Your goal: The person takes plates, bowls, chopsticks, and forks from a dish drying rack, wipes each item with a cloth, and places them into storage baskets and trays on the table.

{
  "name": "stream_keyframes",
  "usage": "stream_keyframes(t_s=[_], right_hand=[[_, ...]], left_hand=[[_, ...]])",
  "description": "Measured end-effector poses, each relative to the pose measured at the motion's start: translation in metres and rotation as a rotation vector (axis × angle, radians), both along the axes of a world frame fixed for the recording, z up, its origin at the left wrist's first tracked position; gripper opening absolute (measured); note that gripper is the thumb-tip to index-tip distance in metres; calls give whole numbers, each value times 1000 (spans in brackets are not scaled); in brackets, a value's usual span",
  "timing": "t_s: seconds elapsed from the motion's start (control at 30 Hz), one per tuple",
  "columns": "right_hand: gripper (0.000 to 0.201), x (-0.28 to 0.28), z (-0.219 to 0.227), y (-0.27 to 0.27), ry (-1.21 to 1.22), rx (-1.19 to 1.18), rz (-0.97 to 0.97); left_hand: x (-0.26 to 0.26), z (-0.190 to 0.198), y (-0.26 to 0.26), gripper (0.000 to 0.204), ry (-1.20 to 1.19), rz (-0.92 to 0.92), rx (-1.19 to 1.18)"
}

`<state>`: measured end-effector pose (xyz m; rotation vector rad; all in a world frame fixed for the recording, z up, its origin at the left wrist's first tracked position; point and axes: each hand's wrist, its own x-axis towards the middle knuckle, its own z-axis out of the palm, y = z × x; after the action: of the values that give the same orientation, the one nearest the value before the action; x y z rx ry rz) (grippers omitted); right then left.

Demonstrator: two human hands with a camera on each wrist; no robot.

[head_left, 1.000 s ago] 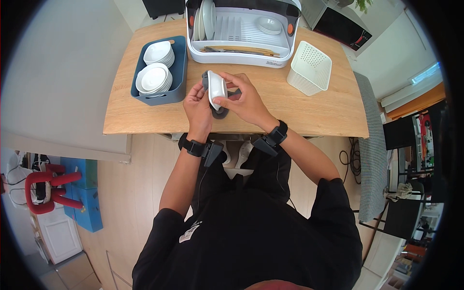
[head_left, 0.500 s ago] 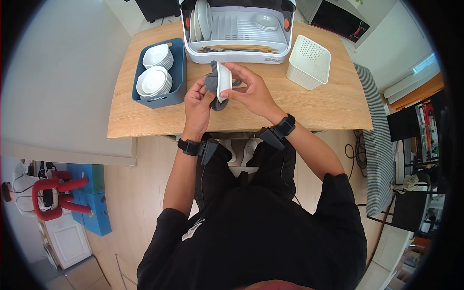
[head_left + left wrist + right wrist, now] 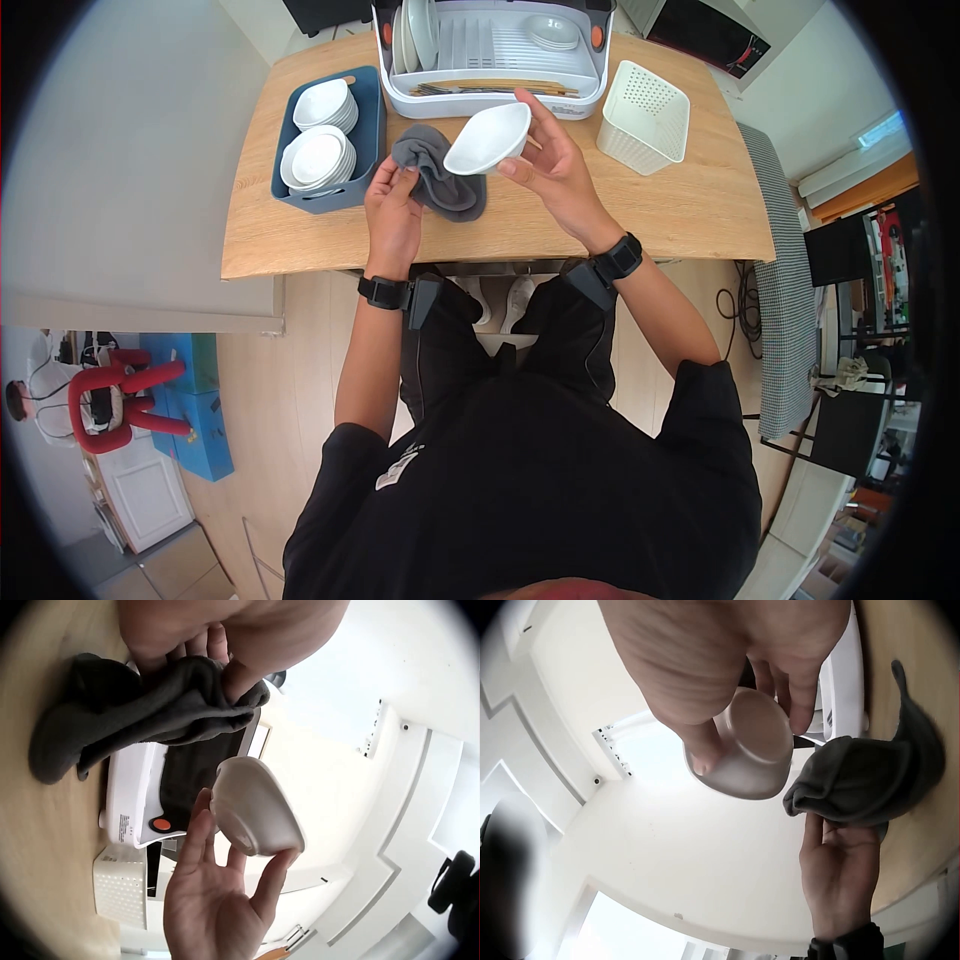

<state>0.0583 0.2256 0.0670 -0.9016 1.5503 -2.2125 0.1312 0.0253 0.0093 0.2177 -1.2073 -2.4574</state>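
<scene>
A white bowl point(image 3: 488, 138) is held up and tilted over the table by my right hand point(image 3: 562, 172), thumb on one side and fingers on the other. My left hand point(image 3: 394, 215) pinches a dark grey cloth point(image 3: 448, 187), whose lower part droops onto the tabletop. Bowl and cloth are apart in the left wrist view, where the bowl point(image 3: 255, 810) shows its outside and foot. In the right wrist view the cloth point(image 3: 862, 780) hangs bunched from the left fingers.
A blue bin point(image 3: 372, 150) with stacked white bowls stands on the left of the wooden table point(image 3: 640, 220). Behind the hands is a white dish rack point(image 3: 480, 100) holding plates, small dishes and chopsticks. A white perforated basket point(image 3: 640, 150) stands at the right.
The cloth has come away from the bowl. My right hand has moved the bowl right and turned its inside toward the head camera, while my left hand has drawn left with the cloth.
</scene>
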Motion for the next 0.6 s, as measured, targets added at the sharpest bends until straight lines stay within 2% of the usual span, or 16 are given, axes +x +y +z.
stream_keyframes(t_s=[0.03, 0.17, 0.23, 0.27, 0.33, 0.37, 0.43, 0.53, 0.57, 0.6], right_hand=[[83, 1, 0, -1, 90, 3, -47], [76, 5, -19, -2, 122, 73, -72], [65, 3, -33, -3, 278, 290, -230], [65, 3, -38, 0, 274, 291, -226], [60, 5, -41, 3, 492, 583, -337], [60, 6, -40, 4, 488, 585, -335], [54, 7, -37, 5, 569, 812, -361], [48, 5, -42, 4, 594, 921, -363], [48, 6, -45, 4, 596, 926, -365], [40, 8, -49, 3, 656, 855, -395]], left_hand=[[1, 0, 2, 24, 16, -47, 128], [-3, -18, 1, 29, -29, -100, 212], [-2, -21, 3, 28, -49, -68, 179], [-1, -22, 2, 28, -53, -65, 181], [1, -24, 1, 27, -77, -38, 133], [1, -25, 1, 27, -81, -38, 135], [4, -21, 3, 20, -72, 9, 82], [5, -16, 6, 24, -128, 74, -23], [5, -19, 6, 24, -126, 70, -18], [4, -23, 5, 27, -107, 121, -98]])
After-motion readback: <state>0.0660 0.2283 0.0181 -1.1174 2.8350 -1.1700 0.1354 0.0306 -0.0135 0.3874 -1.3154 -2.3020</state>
